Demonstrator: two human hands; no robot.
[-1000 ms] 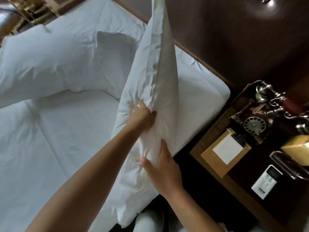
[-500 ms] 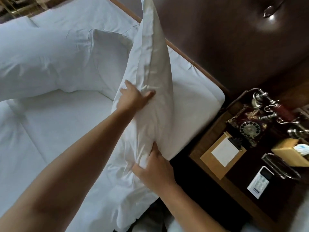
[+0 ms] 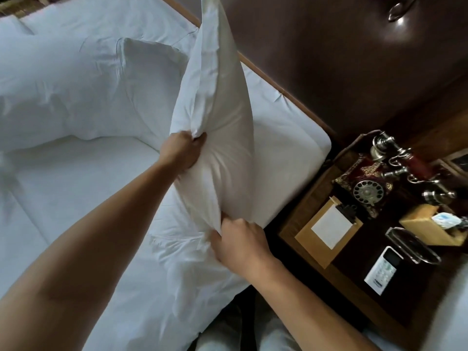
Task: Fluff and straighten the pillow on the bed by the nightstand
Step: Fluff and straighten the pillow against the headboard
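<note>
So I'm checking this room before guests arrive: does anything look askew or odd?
Only the pillow: it stands on edge, gripped by the left hand and right hand, its case bunched. Nothing on the nightstand looks spilled or damaged.

Phone: we saw an old rotary phone [image 3: 368,192] by our notepad [image 3: 329,230].
Remote: our white remote [image 3: 382,271] lay near a wooden box [image 3: 428,228].
Far side: a second pillow [image 3: 76,89].

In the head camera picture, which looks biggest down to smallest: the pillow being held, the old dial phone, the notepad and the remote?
1. Pillow, by far.
2. Dial phone.
3. Notepad on its board.
4. Remote.
The notepad and remote look close in size, so their order is unsure.
</note>
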